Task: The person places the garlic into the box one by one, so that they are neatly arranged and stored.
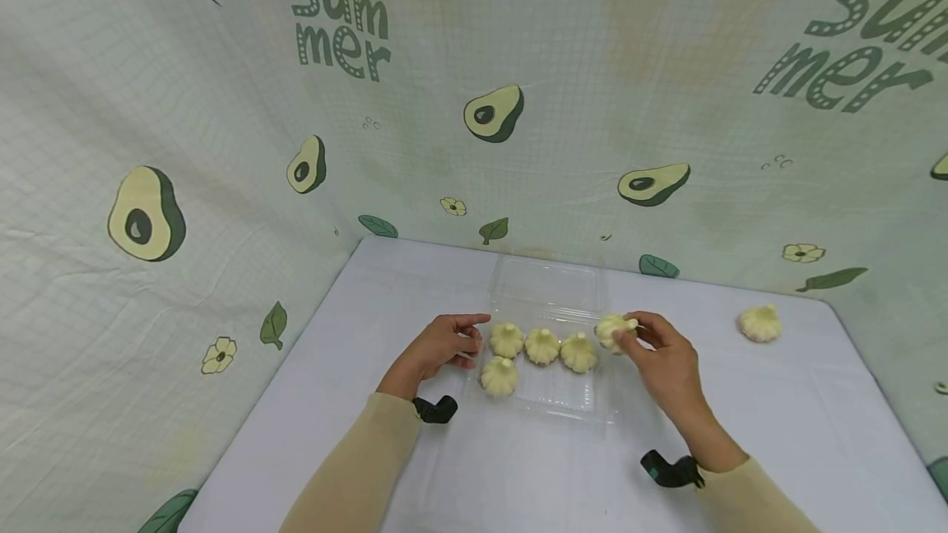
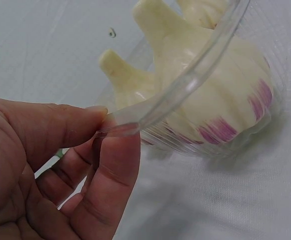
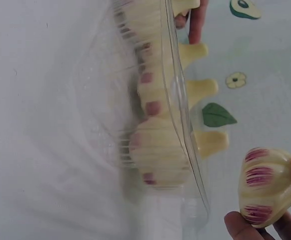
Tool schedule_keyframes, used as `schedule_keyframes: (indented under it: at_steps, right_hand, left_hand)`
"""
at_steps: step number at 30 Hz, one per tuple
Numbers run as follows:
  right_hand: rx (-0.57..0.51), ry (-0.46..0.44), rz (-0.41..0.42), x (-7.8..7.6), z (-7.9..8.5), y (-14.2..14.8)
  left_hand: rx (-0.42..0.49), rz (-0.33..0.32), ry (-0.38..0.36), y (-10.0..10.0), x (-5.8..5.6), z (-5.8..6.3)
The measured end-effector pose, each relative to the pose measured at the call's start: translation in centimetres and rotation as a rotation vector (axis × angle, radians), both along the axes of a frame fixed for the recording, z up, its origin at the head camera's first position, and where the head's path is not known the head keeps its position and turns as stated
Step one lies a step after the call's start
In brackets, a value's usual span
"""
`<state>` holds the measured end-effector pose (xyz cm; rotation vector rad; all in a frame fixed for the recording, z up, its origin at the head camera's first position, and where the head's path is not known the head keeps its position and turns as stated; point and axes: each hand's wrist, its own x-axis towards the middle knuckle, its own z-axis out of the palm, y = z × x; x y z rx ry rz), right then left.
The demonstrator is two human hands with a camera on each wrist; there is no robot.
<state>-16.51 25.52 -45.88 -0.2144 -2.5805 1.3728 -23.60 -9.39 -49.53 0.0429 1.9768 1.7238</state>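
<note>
My left hand (image 1: 443, 346) pinches the left rim of a clear plastic container (image 1: 551, 393) between thumb and finger, plain in the left wrist view. Several garlic bulbs (image 1: 543, 346) stand inside: a row along the back and one in front at the left. Above the container's right side, my right hand (image 1: 666, 362) grips another garlic bulb (image 1: 610, 331) in its fingers. That bulb (image 3: 259, 185) shows purple streaks in the right wrist view, apart from the bulbs behind the container wall (image 3: 178, 95).
The container's clear lid (image 1: 548, 282) lies folded back toward the rear of the white table (image 1: 459, 475). A single garlic bulb (image 1: 759, 324) rests at the table's right. Printed cloth (image 1: 415, 130) hangs behind and at the left.
</note>
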Motion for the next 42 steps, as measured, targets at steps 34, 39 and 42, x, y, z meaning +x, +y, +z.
schedule_keyframes:
  at_steps: [34, 39, 42]
  right_hand:
    - [-0.006, -0.038, 0.205, 2.0, -2.3, -6.3]
    - [0.035, -0.035, 0.24, 1.9, -2.7, -6.7]
    - [0.054, -0.039, 0.258, 1.8, -2.9, -7.0]
  left_hand:
    - [0.006, -0.001, -0.002, 0.1, -0.1, -0.3]
    - [0.007, -0.001, -0.003, 0.1, -0.1, -0.4]
    - [0.004, 0.001, -0.001, 0.1, -0.1, -0.4]
